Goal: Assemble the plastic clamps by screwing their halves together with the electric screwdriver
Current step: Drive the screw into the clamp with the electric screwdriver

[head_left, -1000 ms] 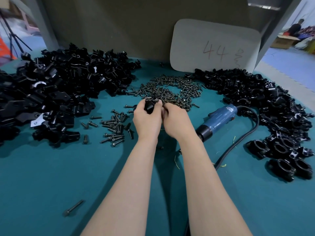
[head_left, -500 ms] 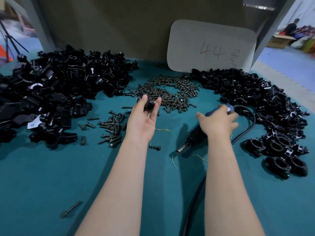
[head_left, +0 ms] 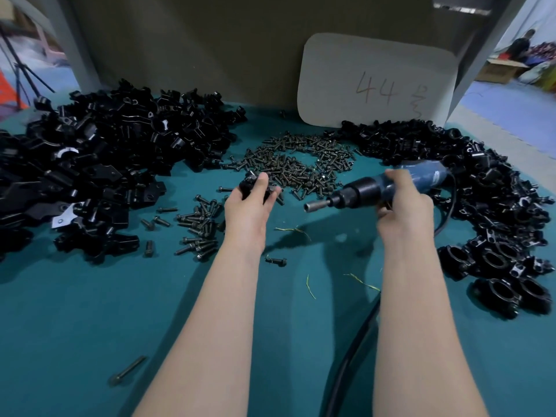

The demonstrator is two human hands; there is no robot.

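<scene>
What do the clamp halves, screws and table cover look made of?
Clamp halves: black moulded plastic, semi-gloss, with soft highlights on edges. Screws: dark metal, likely blackened steel, with dull glints. Table cover: teal fabric or felt-like mat, matte, no glare; weave too fine to tell.

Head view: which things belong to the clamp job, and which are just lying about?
Job: clamp in left hand; electric screwdriver in right hand; screw pile; loose clamp halves; assembled clamps.
Lying about: white card marked 44; yellow strands; long bolt.
</scene>
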